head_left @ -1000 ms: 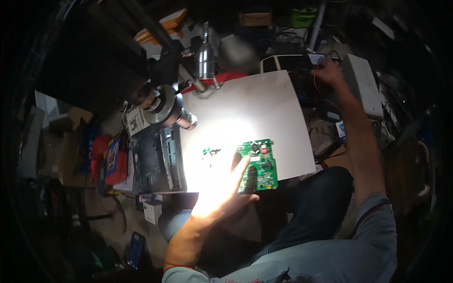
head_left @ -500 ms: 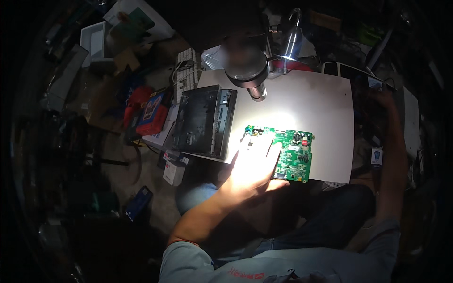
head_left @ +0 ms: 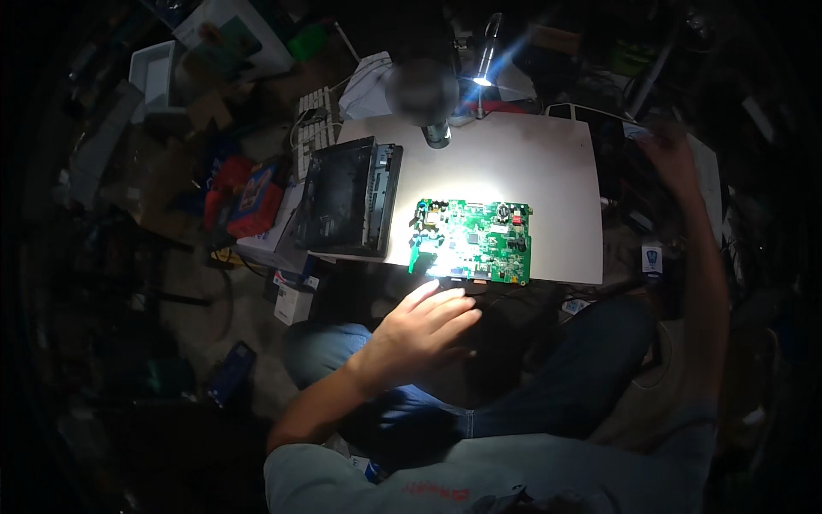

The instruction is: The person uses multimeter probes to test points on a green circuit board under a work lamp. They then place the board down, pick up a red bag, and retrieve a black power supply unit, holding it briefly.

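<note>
A green circuit board (head_left: 484, 236) lies on the white tabletop (head_left: 561, 197), close to its near edge and brightly lit. My left hand (head_left: 419, 325) is just short of that edge, below the board's near left side. Its fingers are stretched out and apart, with nothing in them, and it appears clear of the board. Off the tabletop's right side, my right hand (head_left: 670, 158) reaches forward among dark items at the end of an outstretched arm. It is dim and blurred, so its fingers and anything in them cannot be made out.
A dark open casing (head_left: 347, 201) rests at the tabletop's left. Behind the board stand a round-headed magnifier or scope (head_left: 424, 94) and a lit lamp (head_left: 488, 56). A white keyboard (head_left: 314, 128), a red box (head_left: 253, 206) and a small white box (head_left: 293, 300) lie further left.
My left hand has come off the circuit board and drawn back toward my body. My right hand has shifted slightly among the items at the right. The whole view has shifted too.
</note>
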The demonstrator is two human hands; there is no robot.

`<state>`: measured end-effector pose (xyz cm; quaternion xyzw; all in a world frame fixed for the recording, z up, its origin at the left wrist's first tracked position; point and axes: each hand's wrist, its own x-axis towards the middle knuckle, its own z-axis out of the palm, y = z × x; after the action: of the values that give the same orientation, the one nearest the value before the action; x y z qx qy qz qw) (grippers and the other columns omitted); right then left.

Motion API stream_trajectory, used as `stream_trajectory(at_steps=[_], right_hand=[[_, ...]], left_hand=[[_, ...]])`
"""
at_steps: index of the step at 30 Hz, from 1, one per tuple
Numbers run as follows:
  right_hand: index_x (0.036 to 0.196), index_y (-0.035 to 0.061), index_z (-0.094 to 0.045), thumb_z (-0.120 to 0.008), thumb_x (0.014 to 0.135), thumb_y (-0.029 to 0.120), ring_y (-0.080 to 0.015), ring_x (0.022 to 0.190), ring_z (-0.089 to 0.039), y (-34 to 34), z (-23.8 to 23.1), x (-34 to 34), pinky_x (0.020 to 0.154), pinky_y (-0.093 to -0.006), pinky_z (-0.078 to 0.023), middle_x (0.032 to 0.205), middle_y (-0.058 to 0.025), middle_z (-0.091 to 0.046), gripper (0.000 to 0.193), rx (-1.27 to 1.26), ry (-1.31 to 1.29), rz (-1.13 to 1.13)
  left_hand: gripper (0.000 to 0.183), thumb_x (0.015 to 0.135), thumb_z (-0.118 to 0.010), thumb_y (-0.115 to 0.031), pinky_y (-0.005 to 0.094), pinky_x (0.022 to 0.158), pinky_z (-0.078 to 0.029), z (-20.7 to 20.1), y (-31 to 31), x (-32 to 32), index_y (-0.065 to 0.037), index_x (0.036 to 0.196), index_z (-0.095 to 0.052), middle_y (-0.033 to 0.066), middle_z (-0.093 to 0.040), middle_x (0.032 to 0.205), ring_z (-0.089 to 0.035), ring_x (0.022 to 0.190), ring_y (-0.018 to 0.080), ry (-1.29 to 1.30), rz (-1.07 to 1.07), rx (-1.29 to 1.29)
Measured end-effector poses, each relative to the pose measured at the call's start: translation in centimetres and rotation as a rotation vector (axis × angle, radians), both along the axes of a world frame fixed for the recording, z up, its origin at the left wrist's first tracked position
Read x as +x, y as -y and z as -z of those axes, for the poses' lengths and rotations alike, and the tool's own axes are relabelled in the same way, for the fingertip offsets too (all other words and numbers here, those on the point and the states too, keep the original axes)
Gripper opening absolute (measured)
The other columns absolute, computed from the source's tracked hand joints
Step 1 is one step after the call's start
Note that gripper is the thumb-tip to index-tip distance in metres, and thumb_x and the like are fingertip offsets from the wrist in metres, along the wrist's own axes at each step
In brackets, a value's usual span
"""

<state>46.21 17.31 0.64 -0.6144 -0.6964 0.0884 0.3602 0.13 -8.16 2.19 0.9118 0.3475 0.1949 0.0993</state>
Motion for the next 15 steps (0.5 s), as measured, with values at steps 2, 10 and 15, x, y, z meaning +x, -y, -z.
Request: stream_trajectory(at_steps=[2,10,15], right_hand=[[0.119,-0.0024,-0.068,-0.078,0.088,0.03,-0.0256,0.096,-0.071,5.3,-1.7,-6.5,0.081,-0.036,-0.056,0.104,-0.0198,-0.073,0.046,-0.076,-0.117,-0.216],[0.103,0.0008,-0.071,-0.081,0.081,0.014,-0.0323,0.077,-0.069,19.0,-4.9,-17.2,0.07,-0.0388,-0.055,0.087,-0.0143,-0.07,0.027,0.064,0.141,-0.844],[0.096,0.004,-0.072,-0.081,0.079,0.018,-0.0329,0.073,-0.067,22.6,-2.0,-17.3,0.065,-0.0412,-0.052,0.083,-0.0118,-0.069,0.024,-0.015,0.238,-1.043]], left_hand=[[0.049,0.082,-0.083,-0.03,0.0505,0.108,-0.046,1.2,3.2,-3.5,-0.005,0.12,-0.066,0.0132,-0.069,0.121,-0.065,0.117,0.0302,-0.023,-0.106,-0.001],[0.044,0.087,-0.075,-0.035,0.054,0.118,-0.031,3.4,14.5,-12.6,-0.013,0.125,-0.069,0.0063,-0.059,0.143,-0.046,0.14,0.0265,-0.309,-0.764,0.116],[0.046,0.086,-0.073,-0.04,0.0543,0.119,-0.028,2.0,17.1,-13.6,-0.015,0.125,-0.071,0.0059,-0.059,0.143,-0.046,0.141,0.0264,-0.328,-0.701,0.045]])
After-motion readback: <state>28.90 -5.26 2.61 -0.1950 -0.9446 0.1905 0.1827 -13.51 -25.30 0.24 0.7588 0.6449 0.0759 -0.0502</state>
